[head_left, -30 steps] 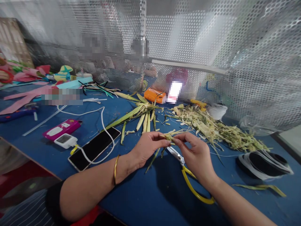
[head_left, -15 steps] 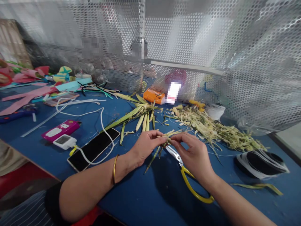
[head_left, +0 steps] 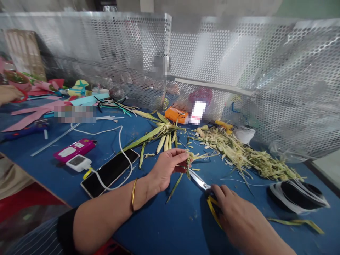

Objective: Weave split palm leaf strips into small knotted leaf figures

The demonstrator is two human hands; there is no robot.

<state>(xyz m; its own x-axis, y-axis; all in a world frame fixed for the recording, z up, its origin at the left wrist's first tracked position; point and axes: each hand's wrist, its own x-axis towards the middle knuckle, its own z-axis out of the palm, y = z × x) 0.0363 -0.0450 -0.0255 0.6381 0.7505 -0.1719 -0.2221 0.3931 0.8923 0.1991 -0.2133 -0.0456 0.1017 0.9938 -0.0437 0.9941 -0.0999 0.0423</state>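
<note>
On blue tabletop [head_left: 170,221] before perforated metal partition [head_left: 212,56]: pinching green leaf-strips [head_left: 188,162], left hand [head_left: 168,166]; touching yellow-handled scissors [head_left: 199,181], right hand [head_left: 236,209], grasp unclear.

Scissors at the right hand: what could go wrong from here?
The scissors point toward the left hand, so a careless lift or snip by the right hand might nick it. The plant strips, pinched by the left hand alone, could slip or loosen.

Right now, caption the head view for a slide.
Left hand holding green plant strips, right hand at the yellow-handled scissors, over a blue tabletop.
</note>
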